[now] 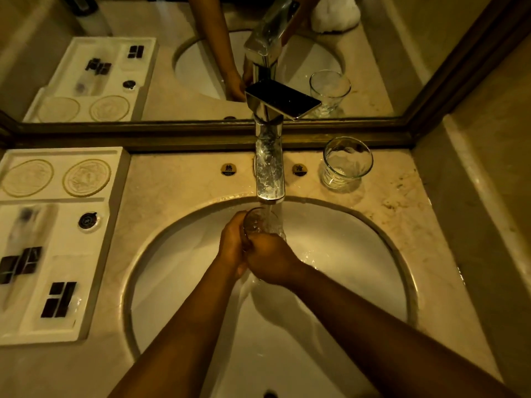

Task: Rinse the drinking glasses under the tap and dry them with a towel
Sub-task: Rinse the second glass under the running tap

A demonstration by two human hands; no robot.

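The glass (257, 222) I am rinsing sits between my two hands, tipped on its side with its mouth toward the tap (270, 173), right where the running water (275, 218) lands. My left hand (234, 239) curls around its left side, fingers closed on the wall, thumb near the rim. My right hand (271, 258) wraps over the lower part from the right, fingers closed on it too, so most of the base is hidden under my knuckles. Both forearms reach in from the bottom edge and meet over the middle of the sink (359, 245), wrists close together, hands touching. Water spills off my right hand into the basin. A second glass (346, 163) stands upright on the counter (178, 191), right of the tap, well apart from my hands.
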